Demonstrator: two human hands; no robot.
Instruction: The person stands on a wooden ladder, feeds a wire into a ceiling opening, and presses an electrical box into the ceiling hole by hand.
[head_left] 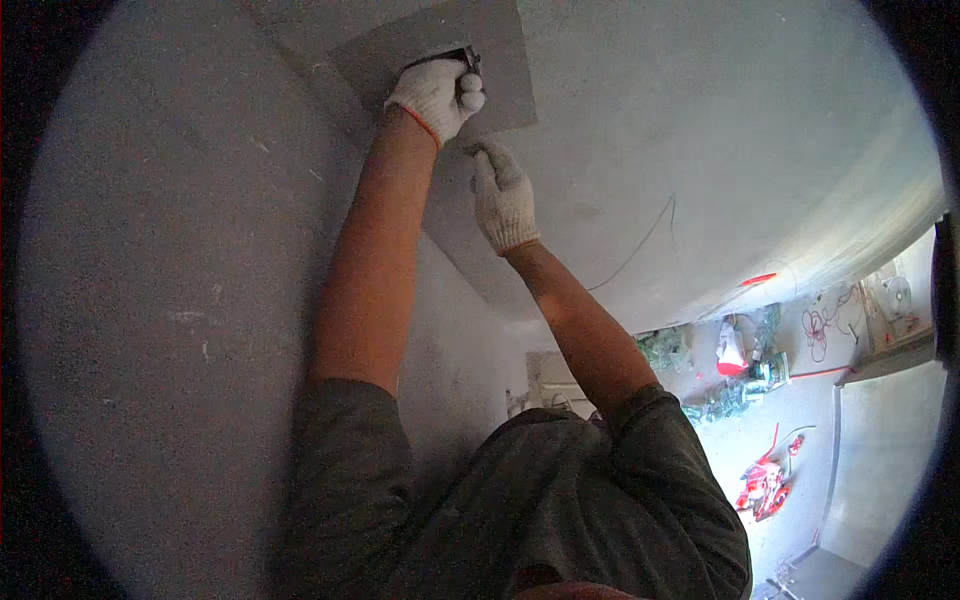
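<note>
My left hand (440, 97), in a white knit glove with an orange-red cuff edge, is closed round the dark handle of a plastering trowel (505, 75). The trowel's wide grey rectangular plate lies against or very close to the pale grey plastered surface (620, 130); I cannot tell whether it touches all over. Just below the plate's lower edge is my right hand (503, 195), also in a white glove. Its fingers are bent over toward the thumb, with greyish dirt on the tips. Whatever they may hold is hidden.
A rough grey wall (180, 300) runs close along my left. A thin dark wire (640, 245) trails over the plastered surface. At the lower right, red-and-white bags (765, 485), greenish plastic wrapping (725, 400) and a coil of red cable (817, 328) lie about.
</note>
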